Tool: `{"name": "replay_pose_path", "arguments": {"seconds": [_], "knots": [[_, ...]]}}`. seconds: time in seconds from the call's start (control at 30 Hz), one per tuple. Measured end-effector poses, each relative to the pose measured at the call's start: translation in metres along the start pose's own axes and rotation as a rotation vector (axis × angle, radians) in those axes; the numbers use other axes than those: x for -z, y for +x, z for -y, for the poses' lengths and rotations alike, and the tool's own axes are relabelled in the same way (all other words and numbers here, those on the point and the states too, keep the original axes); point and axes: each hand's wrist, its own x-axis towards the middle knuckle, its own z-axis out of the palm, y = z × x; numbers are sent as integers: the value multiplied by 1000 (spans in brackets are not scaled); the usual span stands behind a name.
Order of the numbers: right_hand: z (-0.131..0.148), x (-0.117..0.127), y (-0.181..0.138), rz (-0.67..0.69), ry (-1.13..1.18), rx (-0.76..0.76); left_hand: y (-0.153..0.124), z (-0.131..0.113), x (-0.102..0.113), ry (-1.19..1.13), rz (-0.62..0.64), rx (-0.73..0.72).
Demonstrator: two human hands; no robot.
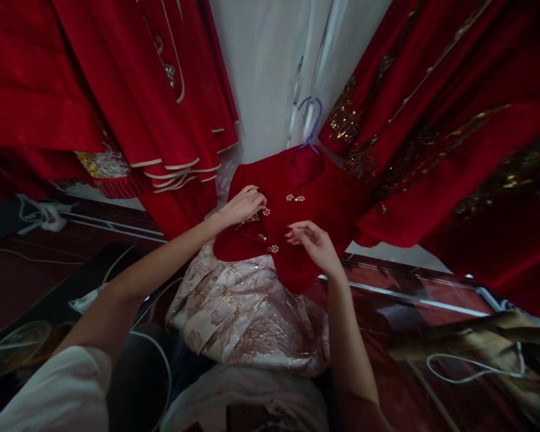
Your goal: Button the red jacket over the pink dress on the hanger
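A sleeveless red garment (328, 204) hangs in front of me from a purple hanger (314, 123), its lower part over my lap. Pearly flower-shaped fasteners (296, 198) run down its front, some paired across the opening. My left hand (245, 206) is closed on the left front panel, fingertips beside one flower fastener (266, 211). Under that palm shows a small gold-coloured item (252, 218), mostly hidden. Just off the right panel, my right hand (312, 239) has its fingers pinched together; whatever they hold is too small to make out.
Pale floral brocade cloth (252, 300) covers my lap. Long red garments (153, 90) with light edging hang at the left; gold-embroidered red ones (432, 138) hang at the right. Metal rack bars (409, 295) run low behind. White cord (472, 375) loops at lower right.
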Motion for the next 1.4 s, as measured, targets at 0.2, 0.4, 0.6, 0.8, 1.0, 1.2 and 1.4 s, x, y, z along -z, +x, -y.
{"name": "replay_pose_path", "arguments": {"seconds": [0.2,0.4,0.6,0.8,1.0,1.2,1.4], "knots": [[0,-3,0,14,5,-1,28,-24,8,-18,-98,63],[0,0,-2,16,5,4,62,-49,-6,-19,-139,139],[4,6,-5,-1,-2,17,74,-55,-18,84,-193,134],[6,9,-8,-8,0,32,76,-54,-19,102,-200,131],[4,11,-6,-89,-57,92,78,-53,-14,139,-208,66],[17,18,25,-349,-159,237,81,-50,-8,178,-170,32],[29,19,23,-294,-155,278,78,-49,-6,216,-203,81]]}}
